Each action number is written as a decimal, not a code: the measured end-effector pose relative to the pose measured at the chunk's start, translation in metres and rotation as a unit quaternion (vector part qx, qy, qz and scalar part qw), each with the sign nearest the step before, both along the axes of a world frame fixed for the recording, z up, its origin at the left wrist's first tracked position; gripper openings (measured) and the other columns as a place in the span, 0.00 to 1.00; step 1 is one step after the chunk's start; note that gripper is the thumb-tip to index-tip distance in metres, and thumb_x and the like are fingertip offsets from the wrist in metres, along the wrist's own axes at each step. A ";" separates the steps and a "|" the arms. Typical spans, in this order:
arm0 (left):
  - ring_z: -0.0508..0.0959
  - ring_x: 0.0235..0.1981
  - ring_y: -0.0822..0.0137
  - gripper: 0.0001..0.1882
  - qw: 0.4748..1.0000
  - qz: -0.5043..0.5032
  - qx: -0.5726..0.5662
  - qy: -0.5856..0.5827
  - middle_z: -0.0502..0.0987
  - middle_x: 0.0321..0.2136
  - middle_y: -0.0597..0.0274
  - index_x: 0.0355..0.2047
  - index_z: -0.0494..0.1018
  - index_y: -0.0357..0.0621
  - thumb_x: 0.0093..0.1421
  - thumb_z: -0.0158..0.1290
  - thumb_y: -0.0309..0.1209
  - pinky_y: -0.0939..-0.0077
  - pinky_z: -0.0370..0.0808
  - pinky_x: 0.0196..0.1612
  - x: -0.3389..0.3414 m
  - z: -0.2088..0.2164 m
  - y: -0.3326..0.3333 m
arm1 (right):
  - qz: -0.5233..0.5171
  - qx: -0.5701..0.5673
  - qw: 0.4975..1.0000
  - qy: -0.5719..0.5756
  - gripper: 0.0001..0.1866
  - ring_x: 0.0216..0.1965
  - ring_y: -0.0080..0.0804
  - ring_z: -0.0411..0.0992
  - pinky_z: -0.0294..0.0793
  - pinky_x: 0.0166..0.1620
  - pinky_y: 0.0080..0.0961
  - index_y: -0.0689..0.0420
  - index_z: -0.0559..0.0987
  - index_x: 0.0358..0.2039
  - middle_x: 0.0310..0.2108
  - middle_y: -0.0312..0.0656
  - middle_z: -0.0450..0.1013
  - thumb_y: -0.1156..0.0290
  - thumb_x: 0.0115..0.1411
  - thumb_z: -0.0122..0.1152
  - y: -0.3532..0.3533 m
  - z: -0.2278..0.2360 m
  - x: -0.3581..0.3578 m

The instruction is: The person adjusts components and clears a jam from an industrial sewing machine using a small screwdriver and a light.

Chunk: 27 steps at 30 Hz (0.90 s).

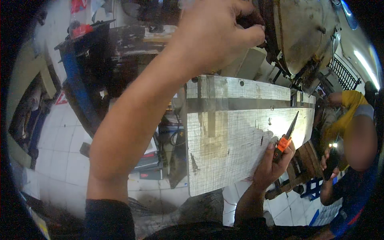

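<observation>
My left hand is raised high, fingers pinched together against the dark edge of a large round metal machine part; what it pinches is hidden. My right hand rests on the edge of a worn, scratched metal table plate and grips orange-handled pliers, their dark jaws pointing up and away over the plate.
To the right a person in a yellow and blue top holds a small lit torch. A blue workbench frame with clutter stands at the left over a white tiled floor. Boxes and cables lie under the plate.
</observation>
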<state>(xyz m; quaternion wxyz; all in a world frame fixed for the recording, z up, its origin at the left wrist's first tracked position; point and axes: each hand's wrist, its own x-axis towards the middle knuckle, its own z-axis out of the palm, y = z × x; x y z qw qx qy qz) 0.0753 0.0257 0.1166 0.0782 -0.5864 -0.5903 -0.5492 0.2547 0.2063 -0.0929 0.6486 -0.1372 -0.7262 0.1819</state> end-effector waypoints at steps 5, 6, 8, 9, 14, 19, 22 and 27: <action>0.77 0.22 0.72 0.16 0.984 0.147 0.046 0.088 0.78 0.21 0.58 0.37 0.77 0.31 0.56 0.54 0.34 0.76 0.74 0.29 0.018 0.000 0.000 | 0.008 -0.003 1.000 0.013 0.11 0.47 0.37 0.65 0.64 0.50 0.31 0.62 0.70 0.40 0.47 0.48 0.65 0.78 0.57 0.60 0.000 -0.001 0.002; 0.77 0.21 0.72 0.16 0.982 0.158 0.043 0.092 0.78 0.21 0.59 0.37 0.77 0.31 0.56 0.54 0.33 0.76 0.74 0.28 0.020 0.006 -0.002 | 0.011 -0.011 1.000 0.012 0.11 0.47 0.38 0.65 0.64 0.51 0.31 0.62 0.71 0.40 0.47 0.49 0.66 0.78 0.57 0.60 0.000 -0.001 0.002; 0.76 0.21 0.73 0.15 0.985 -0.016 -0.087 -0.150 0.78 0.22 0.61 0.38 0.77 0.30 0.56 0.55 0.31 0.79 0.74 0.28 0.020 0.026 -0.010 | 0.013 -0.020 1.000 0.013 0.12 0.47 0.38 0.65 0.64 0.51 0.31 0.62 0.71 0.41 0.47 0.49 0.66 0.78 0.57 0.60 -0.001 -0.001 0.003; 0.76 0.21 0.73 0.15 0.962 -0.066 -0.130 -0.229 0.78 0.22 0.61 0.39 0.77 0.30 0.55 0.55 0.31 0.80 0.75 0.28 0.021 0.030 -0.009 | 0.026 -0.021 0.999 0.018 0.12 0.47 0.38 0.65 0.64 0.51 0.31 0.62 0.71 0.41 0.47 0.49 0.66 0.78 0.57 0.60 -0.001 -0.002 0.003; 0.75 0.20 0.76 0.16 0.982 -0.018 -0.108 -0.151 0.78 0.24 0.63 0.41 0.76 0.29 0.55 0.54 0.30 0.82 0.74 0.25 0.011 0.014 -0.009 | 0.030 -0.013 0.999 0.013 0.11 0.47 0.37 0.65 0.64 0.51 0.31 0.62 0.71 0.40 0.48 0.48 0.65 0.78 0.57 0.60 -0.005 0.000 0.003; 0.75 0.20 0.77 0.15 0.997 0.052 -0.052 -0.034 0.79 0.25 0.61 0.39 0.76 0.30 0.55 0.54 0.29 0.81 0.74 0.24 0.020 0.000 -0.006 | 0.024 -0.004 1.000 0.011 0.12 0.46 0.38 0.65 0.63 0.51 0.31 0.63 0.71 0.41 0.47 0.49 0.65 0.77 0.57 0.59 -0.005 0.002 0.004; 0.76 0.21 0.76 0.15 0.987 0.127 -0.092 -0.037 0.79 0.25 0.59 0.39 0.77 0.30 0.55 0.53 0.29 0.79 0.75 0.25 0.033 0.013 -0.004 | 0.025 -0.011 1.000 0.003 0.12 0.47 0.38 0.65 0.63 0.51 0.32 0.62 0.71 0.42 0.47 0.49 0.65 0.77 0.57 0.60 -0.004 -0.004 0.005; 0.78 0.25 0.70 0.14 0.999 0.031 -0.031 0.013 0.80 0.27 0.54 0.36 0.78 0.31 0.53 0.54 0.29 0.73 0.76 0.31 -0.007 -0.014 0.007 | 0.034 -0.011 0.999 0.008 0.13 0.48 0.39 0.65 0.62 0.52 0.33 0.63 0.71 0.41 0.47 0.49 0.65 0.78 0.56 0.61 -0.008 -0.004 0.002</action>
